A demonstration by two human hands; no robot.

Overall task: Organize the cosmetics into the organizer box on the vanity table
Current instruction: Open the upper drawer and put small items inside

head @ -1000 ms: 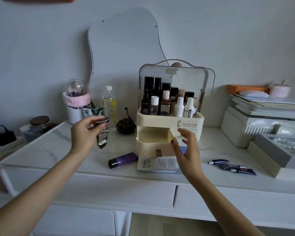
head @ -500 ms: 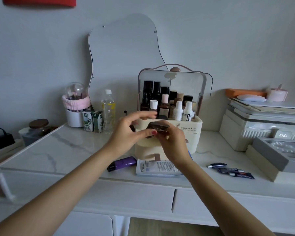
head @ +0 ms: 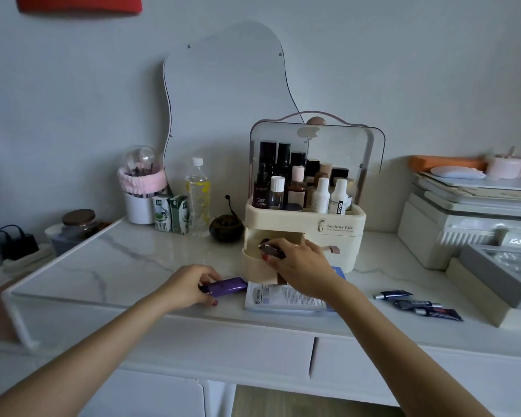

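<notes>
A cream organizer box [head: 337, 227] with a clear lid stands mid-table, its top full of bottles and its upper left drawer [head: 253, 260] pulled out. My right hand [head: 301, 266] holds a small dark tube [head: 269, 249] over that open drawer. My left hand [head: 187, 285] rests on the table with its fingers on the cap end of a purple tube [head: 227, 285]. A white sachet packet [head: 283, 297] lies flat in front of the box. Three dark small tubes [head: 418, 305] lie to the right.
A wavy mirror [head: 223, 109] leans on the wall. A brush cup [head: 140, 191], two cartons [head: 172, 213], a water bottle [head: 197, 197] and a dark round pot [head: 225, 227] stand left of the box. Stacked white and grey boxes [head: 469, 236] fill the right.
The dark tube passed from my left hand to my right hand, which lowered it to the open drawer. My left hand dropped down to the purple tube.
</notes>
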